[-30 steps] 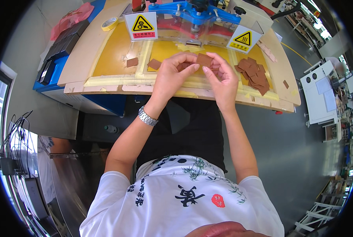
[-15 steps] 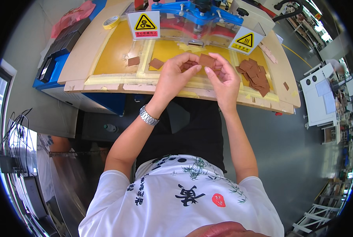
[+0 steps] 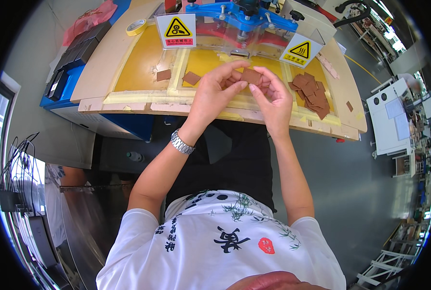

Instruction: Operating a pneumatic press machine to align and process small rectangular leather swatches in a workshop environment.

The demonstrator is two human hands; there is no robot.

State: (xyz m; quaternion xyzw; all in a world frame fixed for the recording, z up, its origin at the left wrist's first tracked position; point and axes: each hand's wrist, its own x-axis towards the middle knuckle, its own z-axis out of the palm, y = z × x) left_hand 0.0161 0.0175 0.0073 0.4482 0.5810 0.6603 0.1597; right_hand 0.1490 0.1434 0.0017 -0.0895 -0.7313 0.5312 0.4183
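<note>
Between my two hands, above the table's front edge, is a small brown rectangular piece (image 3: 251, 76), perhaps leather. My left hand (image 3: 219, 87) pinches its left side between thumb and fingers. On its right side the thumb and fingers of my right hand (image 3: 274, 92) close on it too. Two similar brown pieces lie left of my hands: one loose piece (image 3: 163, 75) on the yellow panel and another piece (image 3: 191, 78) beside the tape strip. To the right of my right hand, a heap of brown pieces (image 3: 313, 93) overlaps on the yellow surface.
Behind my hands stands a blue machine head (image 3: 242, 18) with clear guards. A left warning sign (image 3: 176, 31) and a right warning sign (image 3: 297, 49) flank it. A yellow tape roll (image 3: 136, 27) lies far left. One small brown scrap (image 3: 349, 105) is near the right edge.
The held brown piece has shifted very slightly left and down, and the fingers around it have moved a little. The pieces on the table stay put.
</note>
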